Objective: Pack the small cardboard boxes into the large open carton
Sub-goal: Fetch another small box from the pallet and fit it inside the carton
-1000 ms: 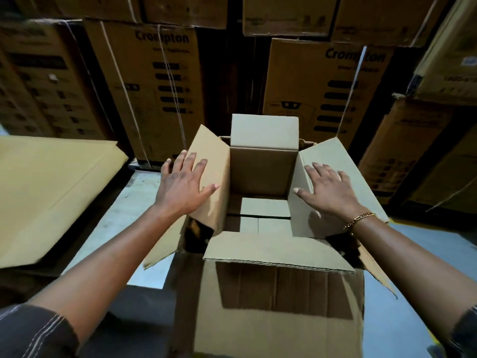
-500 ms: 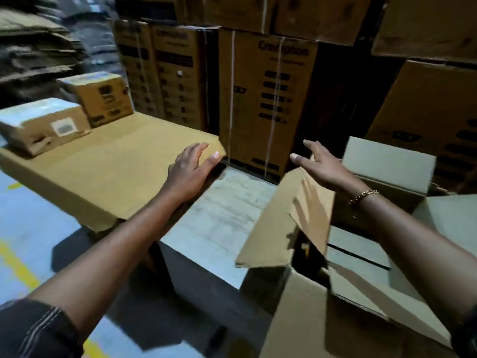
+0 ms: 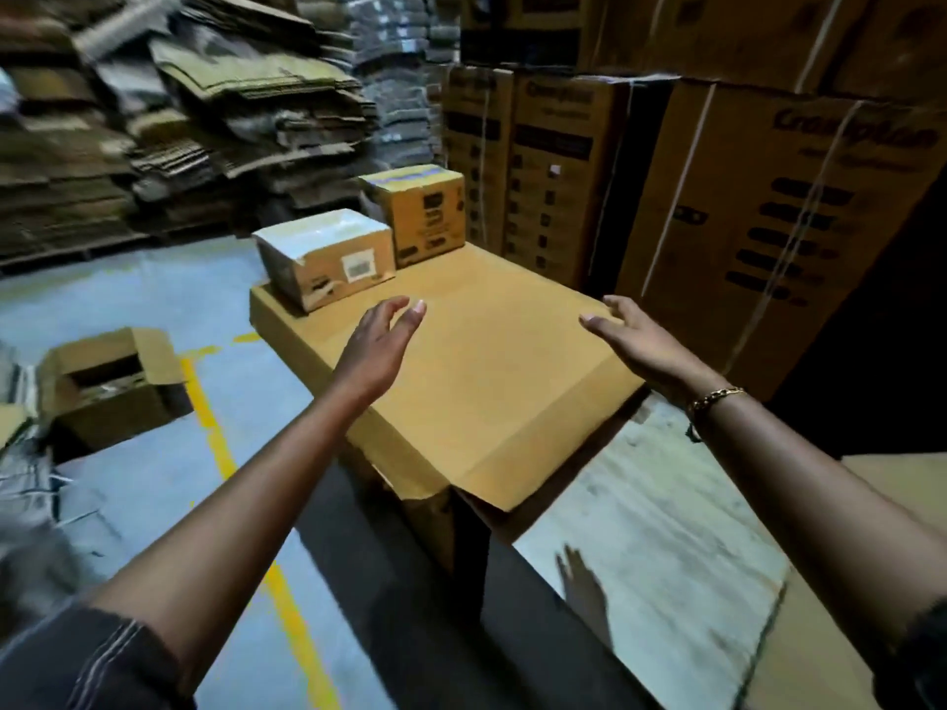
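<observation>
Nearest, at the frame's R edge, a tan patch (image 3: pixel 902 484) shows. It's prob. a flap of the large open carton, but too little is visible to be sure. A sec ago both hands lay flat on that carton's side flaps, pushing them outward, and the inside looked bare. The view has since swung L and the carton body is out of frame. So the carton seems prepped and the fetch step is starting, w/ nothing packed yet.

Next out, the left hand (image 3: pixel 376 345) and right hand (image 3: pixel 640 345) are off the flaps and reach fwd over the flat cardboard slab (image 3: pixel 487 402). Neither touches it as far as I can see. Grip on both is wide: fingers spread and relaxed, holding nothing. A bracelet (image 3: pixel 715 397) sits on the R wrist.

Farther, the task's things sit at the slab's far-left corner. The white-topped small box (image 3: pixel 328 258) is closest to the L hand and just short of its fingertips. The brown small box (image 3: pixel 420 212) stands behind it along the far edge, touching or nearly so. Likely next move: both hands close around the white-topped one.

On the floor to the L sits another open box (image 3: pixel 107 386), beside a yellow line (image 3: pixel 215 433). Beyond are flattened cardboard stacks (image 3: pixel 205 120) and strapped printed cartons (image 3: pixel 768 222).
</observation>
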A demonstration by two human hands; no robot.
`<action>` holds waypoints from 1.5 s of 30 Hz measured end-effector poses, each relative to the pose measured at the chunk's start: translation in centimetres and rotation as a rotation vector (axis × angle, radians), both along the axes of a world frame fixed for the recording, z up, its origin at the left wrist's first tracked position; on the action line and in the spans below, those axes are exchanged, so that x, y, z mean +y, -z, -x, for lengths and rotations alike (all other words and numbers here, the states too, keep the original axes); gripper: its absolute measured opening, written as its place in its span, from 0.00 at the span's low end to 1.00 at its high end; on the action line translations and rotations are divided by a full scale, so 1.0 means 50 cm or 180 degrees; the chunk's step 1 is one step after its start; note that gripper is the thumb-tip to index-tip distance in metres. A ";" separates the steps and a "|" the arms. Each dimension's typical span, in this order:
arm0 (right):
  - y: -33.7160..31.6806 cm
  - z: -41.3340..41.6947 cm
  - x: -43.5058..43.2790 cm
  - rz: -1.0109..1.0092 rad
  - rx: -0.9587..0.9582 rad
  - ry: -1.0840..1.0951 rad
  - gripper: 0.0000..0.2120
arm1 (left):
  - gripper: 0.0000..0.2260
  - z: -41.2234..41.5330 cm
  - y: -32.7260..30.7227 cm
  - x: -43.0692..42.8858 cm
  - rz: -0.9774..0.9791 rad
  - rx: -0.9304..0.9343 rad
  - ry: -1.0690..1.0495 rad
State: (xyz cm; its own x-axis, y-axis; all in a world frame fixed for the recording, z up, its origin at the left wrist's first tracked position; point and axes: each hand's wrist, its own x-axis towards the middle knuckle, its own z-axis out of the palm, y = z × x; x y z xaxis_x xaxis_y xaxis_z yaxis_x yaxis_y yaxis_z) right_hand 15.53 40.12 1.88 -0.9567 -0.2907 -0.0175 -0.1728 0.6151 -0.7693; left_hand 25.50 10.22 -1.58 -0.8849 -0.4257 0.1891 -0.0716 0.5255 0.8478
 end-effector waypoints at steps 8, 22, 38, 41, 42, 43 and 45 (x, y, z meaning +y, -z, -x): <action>0.058 0.133 -0.298 0.0286 -0.0198 -0.0533 0.35 | 0.26 0.044 0.044 -0.261 -0.0184 -0.0165 -0.0276; 0.141 0.468 -0.757 0.0640 -0.0793 -0.0687 0.35 | 0.17 0.354 0.084 -0.686 -0.0191 -0.0347 -0.0431; 0.281 0.697 -1.204 0.1125 -0.1490 0.0262 0.35 | 0.33 0.883 0.191 -1.199 0.0444 -0.0961 -0.0075; 0.298 0.725 -1.256 0.1208 -0.1680 0.0432 0.39 | 0.26 0.966 0.218 -1.268 0.0627 -0.1176 -0.0075; 0.304 0.732 -1.268 0.1247 -0.1742 0.0456 0.40 | 0.28 0.993 0.232 -1.295 0.0612 -0.1284 -0.0004; 0.308 0.739 -1.279 0.1301 -0.1798 0.0469 0.41 | 0.32 1.021 0.253 -1.323 0.0573 -0.1362 0.0095; 0.321 0.752 -1.297 0.1396 -0.1876 0.0497 0.43 | 0.38 1.059 0.280 -1.354 0.0468 -0.1494 0.0176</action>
State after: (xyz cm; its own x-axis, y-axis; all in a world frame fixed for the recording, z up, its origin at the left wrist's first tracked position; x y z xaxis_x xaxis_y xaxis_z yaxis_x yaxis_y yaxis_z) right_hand -22.06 -24.75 -14.16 -0.8552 -0.2507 -0.4536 0.4078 0.2145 -0.8875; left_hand -27.45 -57.49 -15.58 -0.9095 -0.3743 -0.1808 -0.3966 0.6510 0.6472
